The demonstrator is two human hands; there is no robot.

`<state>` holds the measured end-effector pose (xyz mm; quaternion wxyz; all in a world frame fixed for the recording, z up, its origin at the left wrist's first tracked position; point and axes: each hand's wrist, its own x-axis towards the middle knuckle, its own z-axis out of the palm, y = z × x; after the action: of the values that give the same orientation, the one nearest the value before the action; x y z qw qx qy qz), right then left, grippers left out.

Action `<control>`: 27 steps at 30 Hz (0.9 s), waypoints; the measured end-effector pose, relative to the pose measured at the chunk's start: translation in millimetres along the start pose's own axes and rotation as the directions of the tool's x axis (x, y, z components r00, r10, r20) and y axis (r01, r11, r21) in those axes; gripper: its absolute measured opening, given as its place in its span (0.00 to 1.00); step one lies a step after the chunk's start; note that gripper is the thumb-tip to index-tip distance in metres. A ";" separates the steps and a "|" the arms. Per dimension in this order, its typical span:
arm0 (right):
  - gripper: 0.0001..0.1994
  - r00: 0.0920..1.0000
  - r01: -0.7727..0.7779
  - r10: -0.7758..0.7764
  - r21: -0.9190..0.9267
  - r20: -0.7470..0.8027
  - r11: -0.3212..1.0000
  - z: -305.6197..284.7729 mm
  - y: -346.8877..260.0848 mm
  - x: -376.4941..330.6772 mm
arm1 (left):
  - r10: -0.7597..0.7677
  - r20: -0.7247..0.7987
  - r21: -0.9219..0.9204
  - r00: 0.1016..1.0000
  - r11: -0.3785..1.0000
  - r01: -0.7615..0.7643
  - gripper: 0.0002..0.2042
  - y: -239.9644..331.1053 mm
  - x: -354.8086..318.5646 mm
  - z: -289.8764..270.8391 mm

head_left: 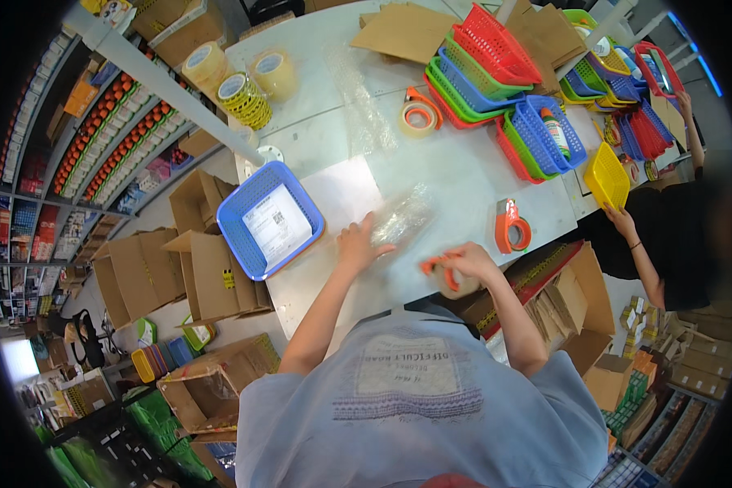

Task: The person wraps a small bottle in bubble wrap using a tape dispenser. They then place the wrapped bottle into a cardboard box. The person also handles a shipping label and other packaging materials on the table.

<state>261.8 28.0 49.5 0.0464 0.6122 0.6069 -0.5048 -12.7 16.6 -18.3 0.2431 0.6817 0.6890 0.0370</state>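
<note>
Shirt (pixel 415 443): foreground | wrap (pixel 404 216): on counter (pixel 459 183) | left hand (pixel 358 246): fingers spread at its edge | right hand (pixel 472 262): fingers gripping dispenser (pixel 449 281) | step: apparently taping | next move: likely needs steady wrap, tape pressed flat

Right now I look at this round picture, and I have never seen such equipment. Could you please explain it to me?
There is no robot here, only a person working with bare hands. The single picture comes from a fisheye camera on the person's head, looking down, so straight edges bend. The left hand has its fingers at one end of a clear plastic bundle. The right hand holds an orange tape dispenser, somewhat blurred. The white table carries rolls of tape, two more dispensers and stacked coloured baskets. At its left edge, a blue basket contains paper.
</note>
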 end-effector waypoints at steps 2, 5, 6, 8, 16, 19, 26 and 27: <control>0.15 0.958 -0.004 -0.089 -0.326 -0.272 0.945 -1.3 23.1 -3.3 | -0.069 0.085 -0.076 0.994 0.994 0.075 0.59 -2.7 7.8 -8.4; 0.21 0.756 -0.072 -0.285 -0.507 -0.590 0.859 26.5 36.7 12.5 | 0.179 -0.256 0.261 0.950 0.959 -0.110 0.61 31.9 10.2 -4.8; 0.24 0.654 -0.084 -0.350 -0.525 -0.670 0.847 39.9 43.0 25.2 | 0.204 -0.257 0.285 0.945 0.950 -0.127 0.61 42.6 10.5 -3.6; 0.35 0.609 -0.039 -0.499 -0.652 -0.616 0.757 55.3 68.3 50.5 | 0.084 0.030 0.047 0.996 0.995 -0.085 0.61 59.9 26.7 -8.8; 0.31 0.838 0.530 -0.183 0.687 -0.514 0.497 118.6 7.0 60.7 | 0.037 -0.404 -0.475 0.914 0.845 -0.244 0.50 48.6 -26.4 -18.0; 0.32 0.901 0.422 -0.215 0.875 -0.376 0.239 109.1 -6.1 76.0 | 0.198 -0.508 -0.202 0.838 0.919 -0.340 0.43 55.3 -32.5 -17.1; 0.28 0.662 0.741 -0.434 0.620 -0.611 0.257 93.8 -73.6 24.7 | 0.115 -0.713 -0.294 0.692 0.847 -0.443 0.28 28.0 -39.6 -15.2; 0.29 0.633 0.769 -0.438 0.586 -0.639 0.258 97.0 -74.5 24.3 | -0.002 -0.732 -0.424 0.681 0.784 -0.453 0.27 27.8 -42.8 -6.0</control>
<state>142.5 -0.7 27.3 -0.5549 0.3474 0.4799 -0.5840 8.5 -20.9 9.7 0.1512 0.5928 0.5885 0.5286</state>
